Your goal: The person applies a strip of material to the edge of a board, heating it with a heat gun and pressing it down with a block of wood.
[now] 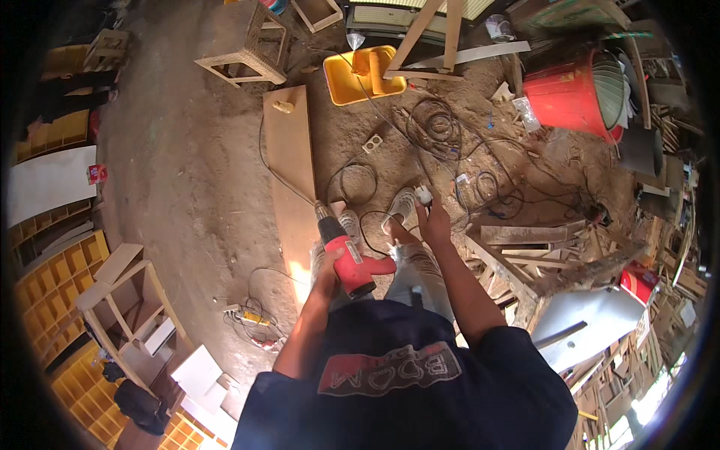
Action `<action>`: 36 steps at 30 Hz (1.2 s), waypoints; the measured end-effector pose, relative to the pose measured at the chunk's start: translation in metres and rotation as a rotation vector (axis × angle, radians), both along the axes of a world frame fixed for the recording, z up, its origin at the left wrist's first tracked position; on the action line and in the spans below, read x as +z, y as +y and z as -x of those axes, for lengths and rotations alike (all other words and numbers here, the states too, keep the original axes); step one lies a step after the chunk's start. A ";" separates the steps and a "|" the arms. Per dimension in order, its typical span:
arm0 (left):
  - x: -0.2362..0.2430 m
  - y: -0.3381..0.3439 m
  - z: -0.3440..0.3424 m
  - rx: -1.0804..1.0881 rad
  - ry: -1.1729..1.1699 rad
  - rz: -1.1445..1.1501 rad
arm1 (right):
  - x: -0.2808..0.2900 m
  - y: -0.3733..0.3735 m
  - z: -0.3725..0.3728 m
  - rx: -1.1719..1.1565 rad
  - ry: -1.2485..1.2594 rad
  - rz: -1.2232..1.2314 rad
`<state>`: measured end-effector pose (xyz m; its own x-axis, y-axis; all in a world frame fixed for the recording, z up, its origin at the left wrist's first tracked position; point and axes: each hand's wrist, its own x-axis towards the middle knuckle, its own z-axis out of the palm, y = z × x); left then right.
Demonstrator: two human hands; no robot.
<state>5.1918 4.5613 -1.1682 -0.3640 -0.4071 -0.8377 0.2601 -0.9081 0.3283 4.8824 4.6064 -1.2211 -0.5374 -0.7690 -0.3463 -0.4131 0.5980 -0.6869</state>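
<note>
My left hand is closed around the body of a red and black heat gun. Its metal nozzle points away from me, over a long brown board on the dirt floor, and its handle sticks out to the right. In my right hand is a pale plug, held between the fingers above my shoe. A dark cord curves between my legs; where it ends is partly hidden. Farther ahead, a socket block lies on the ground with its cable coiled beside it.
A yellow paint tray with a roller lies ahead, near a woven stool. Coiled black cables spread to the right. Beyond them are a tipped red bucket and wood scraps. A wooden cabinet frame stands at the left.
</note>
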 end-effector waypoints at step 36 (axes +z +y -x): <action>-0.299 -0.059 0.062 0.039 -0.128 -0.181 | -0.605 -0.256 0.002 0.450 0.309 -0.763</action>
<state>5.1301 4.5023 -1.4674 -0.2374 -0.2578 -0.9366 0.2630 -0.9452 0.1935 4.8804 4.3509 -1.8265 -0.3971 -0.5509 -0.7341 -0.8137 0.5813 0.0040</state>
